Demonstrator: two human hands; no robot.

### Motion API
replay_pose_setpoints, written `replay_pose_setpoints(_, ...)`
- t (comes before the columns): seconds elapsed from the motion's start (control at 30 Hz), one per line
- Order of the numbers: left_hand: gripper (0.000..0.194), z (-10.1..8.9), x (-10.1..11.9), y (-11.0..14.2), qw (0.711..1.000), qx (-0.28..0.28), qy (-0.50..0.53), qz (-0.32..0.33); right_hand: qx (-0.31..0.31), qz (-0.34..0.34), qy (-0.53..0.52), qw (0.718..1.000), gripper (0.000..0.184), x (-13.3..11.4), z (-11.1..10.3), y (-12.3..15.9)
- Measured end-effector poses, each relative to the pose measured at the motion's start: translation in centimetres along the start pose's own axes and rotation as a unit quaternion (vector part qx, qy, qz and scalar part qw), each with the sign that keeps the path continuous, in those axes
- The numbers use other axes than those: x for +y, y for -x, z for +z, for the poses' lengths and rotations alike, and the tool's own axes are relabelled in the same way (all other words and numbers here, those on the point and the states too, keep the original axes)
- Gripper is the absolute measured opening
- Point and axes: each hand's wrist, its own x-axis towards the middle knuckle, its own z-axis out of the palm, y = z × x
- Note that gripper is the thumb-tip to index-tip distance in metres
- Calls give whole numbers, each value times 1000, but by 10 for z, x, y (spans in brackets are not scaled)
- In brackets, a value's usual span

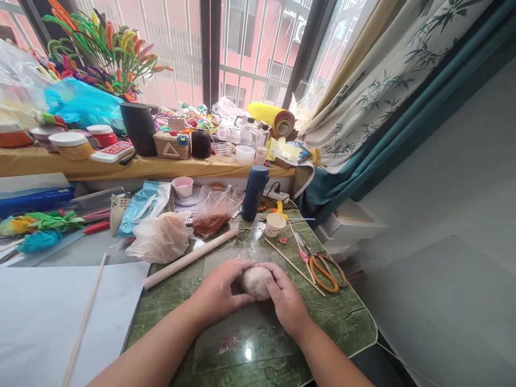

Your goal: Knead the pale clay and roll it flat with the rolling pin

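A rounded, off-white lump of clay or dough (256, 282) sits between my two hands, low over the green marbled table (338, 322). Curved around its left side is my left hand (223, 287), thumb at the front and fingers at the back. My right hand (285, 294) grips the other side, its thumb pressed on the lump's face. Beneath them lies a clear sheet (237, 349) with a reddish smear. Behind my left hand rests a pale rolling pin (191, 258). Thin wooden sticks (294, 266) and orange-handled scissors (324, 273) lie right of my hands.
Farther back stand a paper cup (276, 224), a dark blue bottle (255, 193), a bag of reddish-brown material (213, 215) and a crumpled plastic bag (159, 236). White paper (52, 317) with a wooden stick covers the left. A crowded window ledge (193, 167) runs behind.
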Motion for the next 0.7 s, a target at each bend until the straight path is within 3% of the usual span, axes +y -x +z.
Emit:
replay_pose_setpoints(0.07,61,0,4,0,999,2,-5,34,-15,-13,-55,998,43,-2,-1,-1)
replay_pose_setpoints(0.2,40,0,12,1,994,-19,-25,100,-69,-4,-95,993,70,-3,-1,-5)
replay_pose_setpoints(0.27,43,-1,14,3,994,-27,-30,101,-87,4,-97,991,71,-7,1,-8)
replay_pose_setpoints(0.4,78,-4,11,6,999,4,39,32,-40,80,-122,988,59,-28,-3,-18)
replay_pose_setpoints(0.47,63,-5,6,4,993,61,98,-25,14,79,-93,992,60,-40,-10,-23)
replay_pose_setpoints(0.57,35,-7,-2,-4,966,162,157,-129,79,-38,28,996,66,-44,-15,-26)
replay_pose_setpoints(0.63,32,-7,-6,-8,950,195,176,-167,49,-104,123,986,64,-34,-11,-26)
replay_pose_setpoints(0.7,31,-7,-7,-11,947,200,181,-174,-30,-121,194,973,61,-19,-4,-25)
